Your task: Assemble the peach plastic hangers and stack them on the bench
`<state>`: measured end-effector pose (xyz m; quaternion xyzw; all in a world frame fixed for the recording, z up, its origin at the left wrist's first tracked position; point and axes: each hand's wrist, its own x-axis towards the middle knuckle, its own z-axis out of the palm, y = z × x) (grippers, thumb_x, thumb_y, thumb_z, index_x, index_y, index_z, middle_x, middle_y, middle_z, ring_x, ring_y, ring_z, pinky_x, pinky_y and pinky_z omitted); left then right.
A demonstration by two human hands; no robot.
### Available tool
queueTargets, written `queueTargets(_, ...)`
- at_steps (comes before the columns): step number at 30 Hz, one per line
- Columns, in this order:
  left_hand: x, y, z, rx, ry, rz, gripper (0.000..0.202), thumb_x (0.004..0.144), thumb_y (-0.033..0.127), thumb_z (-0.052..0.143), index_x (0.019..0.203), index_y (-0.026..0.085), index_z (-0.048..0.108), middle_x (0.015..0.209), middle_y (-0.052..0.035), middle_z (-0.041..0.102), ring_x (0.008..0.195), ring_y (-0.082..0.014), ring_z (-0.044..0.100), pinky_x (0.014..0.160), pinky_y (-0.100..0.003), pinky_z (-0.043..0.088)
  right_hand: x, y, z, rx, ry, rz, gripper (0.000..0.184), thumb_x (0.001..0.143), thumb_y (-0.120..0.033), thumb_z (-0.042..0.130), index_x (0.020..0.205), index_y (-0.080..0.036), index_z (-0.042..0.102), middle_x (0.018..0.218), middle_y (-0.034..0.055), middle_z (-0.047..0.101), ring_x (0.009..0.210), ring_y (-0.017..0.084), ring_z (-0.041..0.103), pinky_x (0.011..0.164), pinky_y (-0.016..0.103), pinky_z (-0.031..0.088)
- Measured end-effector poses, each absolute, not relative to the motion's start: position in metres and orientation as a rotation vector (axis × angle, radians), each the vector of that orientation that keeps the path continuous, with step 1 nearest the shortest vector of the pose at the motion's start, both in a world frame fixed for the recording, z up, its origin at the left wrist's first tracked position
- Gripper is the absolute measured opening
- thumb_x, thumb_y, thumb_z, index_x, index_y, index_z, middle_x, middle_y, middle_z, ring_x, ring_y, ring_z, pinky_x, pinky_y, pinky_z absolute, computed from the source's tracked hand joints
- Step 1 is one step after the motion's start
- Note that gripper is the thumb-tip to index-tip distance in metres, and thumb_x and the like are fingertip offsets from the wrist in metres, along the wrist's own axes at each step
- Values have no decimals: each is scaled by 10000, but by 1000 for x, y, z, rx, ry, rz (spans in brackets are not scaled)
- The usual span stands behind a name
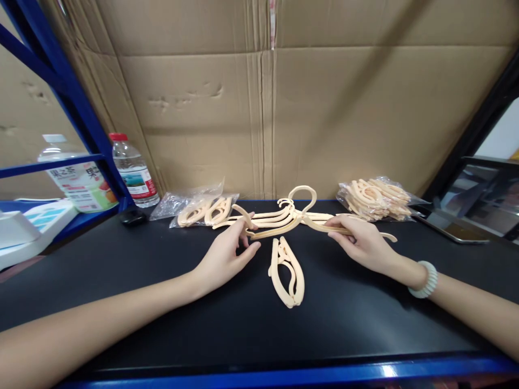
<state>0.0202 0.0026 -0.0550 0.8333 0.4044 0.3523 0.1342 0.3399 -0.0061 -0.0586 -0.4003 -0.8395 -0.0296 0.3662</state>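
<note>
A cream folding clothes hanger [275,233] is spread out above the table, its hook upward. My left hand [227,251] has its fingers around the hanger's left end, where a hinged end piece sticks up; the thumb stands a little away. On the right arm of the same hanger, my right hand [360,240] is closed, with the tip poking out beyond the fingers. Between my hands, nearer me, lies a folded hanger [299,270]. Several opened hangers [267,218] lie stacked just behind the held one.
At the back left are bagged folded hangers [221,210], a black mouse [133,215] and a water bottle [135,173]. More bagged hangers [371,197] sit at the back right beside a dark phone-like device [454,233]. Cardboard [203,108] walls off the black table [182,335].
</note>
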Motion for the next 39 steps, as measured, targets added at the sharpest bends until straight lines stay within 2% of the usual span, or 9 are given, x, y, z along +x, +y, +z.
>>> queueTargets(5,23,3,-55,2464,1113,992,201,871,215,502,1070,186,506,971,-36,622,596,-111,472,598,-259,437,340,-6,-60,-976,-2220,-73,147,947,-174,480,1061,-195,570,922,51,680,784,177,637,713,299,507)
queueTargets(11,19,7,-61,2521,1138,1018,466,877,231,494,1332,200,401,828,3,594,593,-129,456,597,-253,420,338,-7,-62,-1021,-2195,26,155,952,-226,479,1060,-209,588,977,70,699,812,207,655,707,339,530)
queueTargets(15,19,6,-61,2547,1203,984,455,892,276,489,1336,192,446,703,27,512,581,-145,466,594,-258,414,337,-8,-62,-1023,-2195,65,174,951,-239,470,1068,-215,597,1026,82,700,835,221,667,715,360,540)
queueTargets(20,19,4,-58,2543,1201,961,322,910,271,478,1213,199,562,763,0,577,621,-151,510,618,-254,416,336,-9,-61,-1026,-2190,47,175,949,-239,485,1077,-217,603,1023,72,702,837,211,670,733,346,545)
queueTargets(25,18,4,-56,2478,1157,956,250,925,274,479,1133,191,588,792,-5,652,617,-150,534,608,-252,406,337,-7,-60,-993,-2237,-21,193,952,-241,498,1121,-222,588,1050,74,678,905,219,652,794,361,534)
queueTargets(29,18,4,-53,2442,1141,944,192,935,276,460,910,182,625,720,4,632,595,-141,521,591,-248,381,340,-4,-59,-980,-2323,-164,263,954,-165,441,1184,-200,563,1039,100,639,945,236,602,826,394,504)
queueTargets(32,17,5,-51,2411,1181,935,249,927,311,454,814,176,631,709,-7,616,611,-149,519,579,-253,366,344,-2,-58,-1037,-2319,-392,209,952,-189,442,1061,-192,621,930,108,637,875,266,562,774,421,479)
queueTargets(35,17,4,-50,2365,1204,947,270,916,333,451,809,172,639,731,-20,633,629,-156,522,571,-255,362,347,-4,-55,-1170,-2264,-648,217,961,-281,463,905,-193,653,858,109,642,800,270,559,671,382,449)
queueTargets(39,17,3,-48,2318,1180,981,263,911,343,457,841,168,641,732,-23,651,604,-146,521,567,-254,376,345,-12,-54,-1399,-2140,-915,297,990,-340,413,919,-188,658,905,84,666,579,177,558,440,288,292)
